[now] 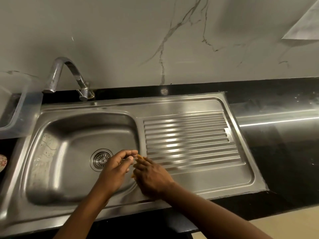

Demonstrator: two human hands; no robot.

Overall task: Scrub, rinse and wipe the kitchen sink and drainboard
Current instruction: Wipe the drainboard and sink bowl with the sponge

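A stainless steel sink [51,152] with a round drain strainer [101,160] fills the left half, and its ribbed drainboard [189,135] lies to the right. My right hand [153,178] lies flat on the ridge between basin and drainboard and presses an orange scrub pad [139,156]. Only the pad's edges show, at the fingertips and under the palm. My left hand [115,171] hovers over the basin's right side with its fingers curled toward the thumb. Nothing shows between them. A curved chrome tap [69,73] stands behind the basin.
A clear plastic container [17,109] sits on the counter left of the sink. Black polished countertop [284,152] runs to the right, with its front edge close to me. A small patterned object [2,163] shows at the far left edge. A marbled wall stands behind the sink.
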